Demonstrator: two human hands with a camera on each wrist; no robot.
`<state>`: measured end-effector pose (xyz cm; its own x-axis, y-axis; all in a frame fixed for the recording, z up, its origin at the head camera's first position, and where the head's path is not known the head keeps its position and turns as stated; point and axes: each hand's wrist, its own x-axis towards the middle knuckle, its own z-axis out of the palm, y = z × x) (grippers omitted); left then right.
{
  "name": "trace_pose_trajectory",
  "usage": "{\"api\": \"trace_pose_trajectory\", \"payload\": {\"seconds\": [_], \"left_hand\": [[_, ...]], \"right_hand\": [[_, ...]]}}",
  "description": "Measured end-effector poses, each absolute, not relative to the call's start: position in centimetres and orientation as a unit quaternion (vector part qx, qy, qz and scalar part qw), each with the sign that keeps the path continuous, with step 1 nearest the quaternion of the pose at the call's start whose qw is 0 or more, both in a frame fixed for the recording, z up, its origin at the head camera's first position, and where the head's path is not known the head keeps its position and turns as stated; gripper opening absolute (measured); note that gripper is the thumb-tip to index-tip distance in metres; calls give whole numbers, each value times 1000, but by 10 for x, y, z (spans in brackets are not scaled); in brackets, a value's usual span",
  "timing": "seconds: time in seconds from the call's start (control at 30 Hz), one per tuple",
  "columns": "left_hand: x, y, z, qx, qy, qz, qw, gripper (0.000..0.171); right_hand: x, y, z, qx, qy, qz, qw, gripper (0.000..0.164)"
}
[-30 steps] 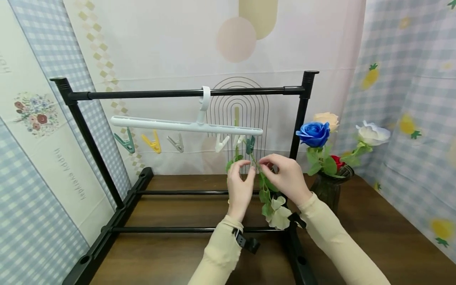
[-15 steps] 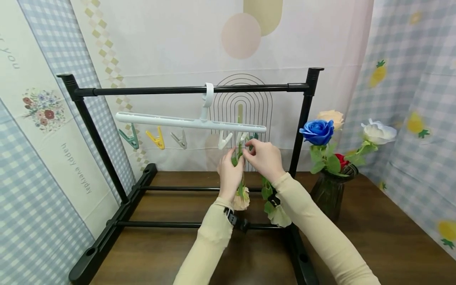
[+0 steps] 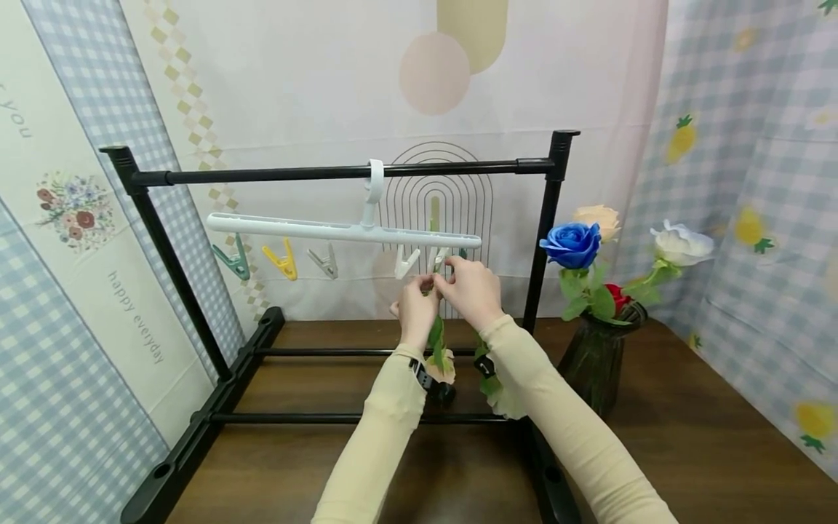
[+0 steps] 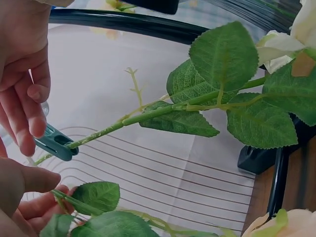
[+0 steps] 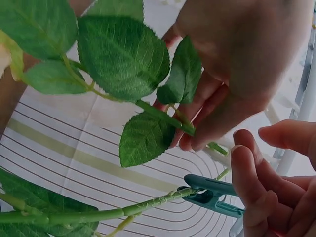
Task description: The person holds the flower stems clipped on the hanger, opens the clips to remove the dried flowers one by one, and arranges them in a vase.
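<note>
My left hand pinches the green stem of a peach rose between thumb and fingers. The flower hangs bloom down, and its stem end points up at a white clip on the light blue hanger. In the right wrist view, the pinched stem shows below the leaves. My right hand is beside that white clip, its thumb and forefinger apart in the right wrist view. Right behind it, a dark teal clip grips the stem of a white rose, also upside down.
The hanger hooks over the top bar of a black rack. Teal, yellow, grey and white clips hang along it. To the right stands a dark glass vase with blue, cream, red and white roses. Lower bars cross the wooden table.
Both hands moved left, from beside the white rose's stem to the white clip. The peach rose has come into view under the left hand, its stem now close below the clip.
</note>
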<state>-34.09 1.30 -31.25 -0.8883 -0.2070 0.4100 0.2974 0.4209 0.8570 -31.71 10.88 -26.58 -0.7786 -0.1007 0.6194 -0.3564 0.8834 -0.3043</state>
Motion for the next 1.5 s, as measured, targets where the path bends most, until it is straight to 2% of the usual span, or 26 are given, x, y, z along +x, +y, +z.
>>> {"api": "trace_pose_trajectory", "payload": {"seconds": [0.27, 0.47, 0.67, 0.87, 1.3, 1.5], "left_hand": [[-340, 10, -318, -21, -792, -555, 252, 20], [-336, 9, -320, -38, -786, -566, 246, 18], [-334, 5, -320, -49, -777, -582, 236, 22], [-334, 4, -320, -47, -764, -599, 234, 23], [-333, 0, -318, -46, -759, -603, 240, 23], [-335, -4, -320, -34, -756, -602, 255, 18]], "right_hand": [[-324, 102, -268, 91, -902, 268, 325, 43], [-328, 95, -269, 47, -891, 294, 342, 48], [-333, 92, -271, 16, -871, 301, 387, 42], [-334, 90, -274, 23, -839, 318, 442, 34], [-335, 88, -270, 36, -803, 403, 438, 26], [-335, 87, -269, 46, -789, 420, 445, 25]]}}
